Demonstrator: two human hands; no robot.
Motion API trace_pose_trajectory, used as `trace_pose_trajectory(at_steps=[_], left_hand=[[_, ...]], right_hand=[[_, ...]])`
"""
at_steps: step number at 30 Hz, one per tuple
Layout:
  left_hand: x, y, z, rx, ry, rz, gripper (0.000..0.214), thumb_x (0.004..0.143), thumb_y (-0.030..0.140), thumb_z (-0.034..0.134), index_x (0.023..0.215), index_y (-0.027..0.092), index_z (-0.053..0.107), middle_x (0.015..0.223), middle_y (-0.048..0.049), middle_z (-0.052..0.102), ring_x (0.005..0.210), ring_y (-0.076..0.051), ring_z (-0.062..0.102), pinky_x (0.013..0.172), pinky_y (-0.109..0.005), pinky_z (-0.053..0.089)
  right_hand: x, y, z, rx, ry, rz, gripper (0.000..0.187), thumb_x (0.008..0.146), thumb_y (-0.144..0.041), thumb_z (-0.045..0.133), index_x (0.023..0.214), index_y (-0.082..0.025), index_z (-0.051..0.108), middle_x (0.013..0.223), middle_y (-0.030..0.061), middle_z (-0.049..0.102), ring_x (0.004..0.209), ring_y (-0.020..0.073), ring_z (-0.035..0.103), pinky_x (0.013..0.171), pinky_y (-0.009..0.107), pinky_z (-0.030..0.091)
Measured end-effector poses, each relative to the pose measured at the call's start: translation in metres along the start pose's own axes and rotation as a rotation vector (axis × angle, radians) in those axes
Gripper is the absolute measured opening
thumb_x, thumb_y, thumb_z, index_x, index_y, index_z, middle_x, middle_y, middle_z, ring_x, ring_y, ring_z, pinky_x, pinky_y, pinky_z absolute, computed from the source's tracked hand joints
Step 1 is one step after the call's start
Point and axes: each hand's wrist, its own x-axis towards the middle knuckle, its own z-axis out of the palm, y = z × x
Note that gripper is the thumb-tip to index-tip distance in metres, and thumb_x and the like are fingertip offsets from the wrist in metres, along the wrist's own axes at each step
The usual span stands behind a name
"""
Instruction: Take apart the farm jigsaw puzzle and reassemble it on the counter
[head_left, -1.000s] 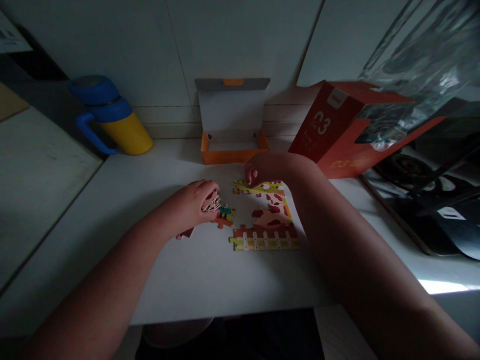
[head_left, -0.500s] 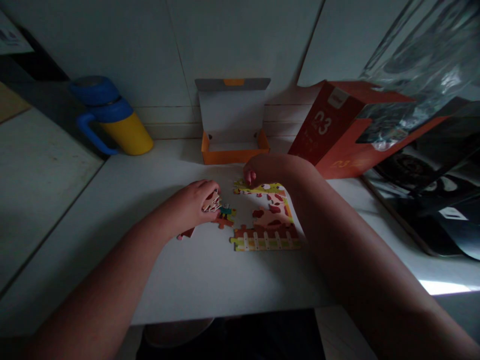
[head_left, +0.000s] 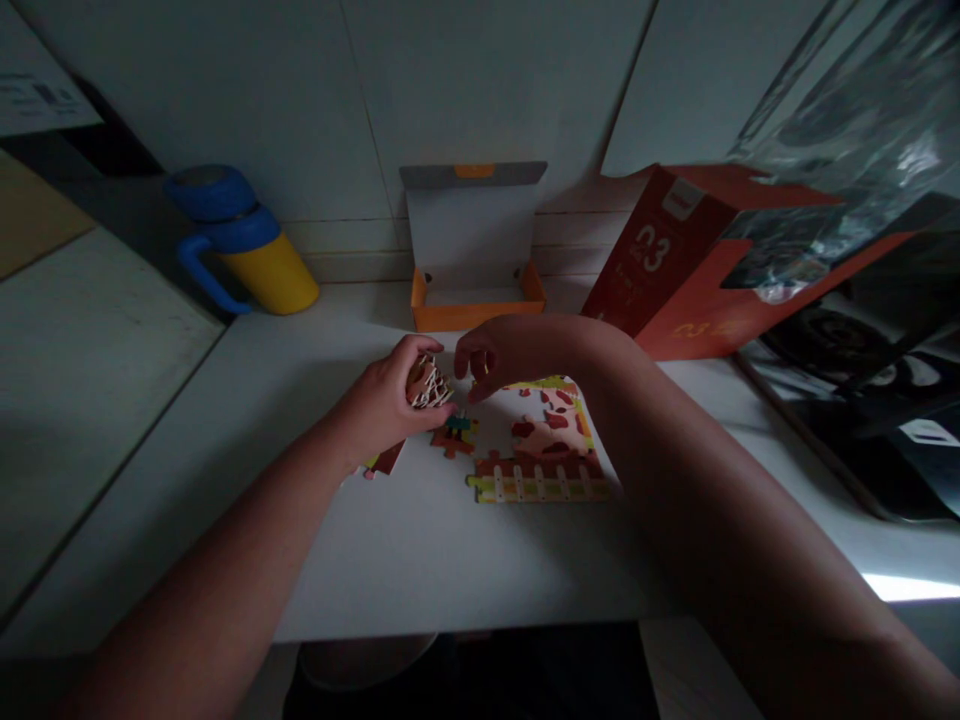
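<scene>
Gripping a stack of puzzle pieces [head_left: 429,384] in the left hand [head_left: 381,398], holding the right hand [head_left: 496,358] alongside, loosely curved, seemingly empty, by a partly joined puzzle [head_left: 556,440]. Best to steady the stack, separating pieces singly.

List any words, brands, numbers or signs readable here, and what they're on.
"03", large and pale: side of the red box; the first character is stylised, probably 0.
"03", faint orange: the box's front.
Too blurred to read: small print beside both numbers, the box's white label, the upper-left label, the far-right label.
</scene>
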Motion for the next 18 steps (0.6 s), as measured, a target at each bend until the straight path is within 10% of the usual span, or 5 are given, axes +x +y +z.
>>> trace_pose_trajectory(at_steps=[18], left_hand=[[-0.0011,-0.0011,0.0027,-0.012,0.003,0.053,0.069,0.078,0.039,0.089,0.133,0.026,0.049,0.121,-0.0059,0.073,0.102,-0.023,0.072,0.087,-0.036,0.056]], right_hand=[[0.0060,0.0004,0.0047,0.023,0.123,-0.117,0.017,0.088,-0.030,0.074,0.103,-0.022,0.080,0.094,0.0031,0.079,0.079,0.0155,0.067,0.071,0.026,0.041]])
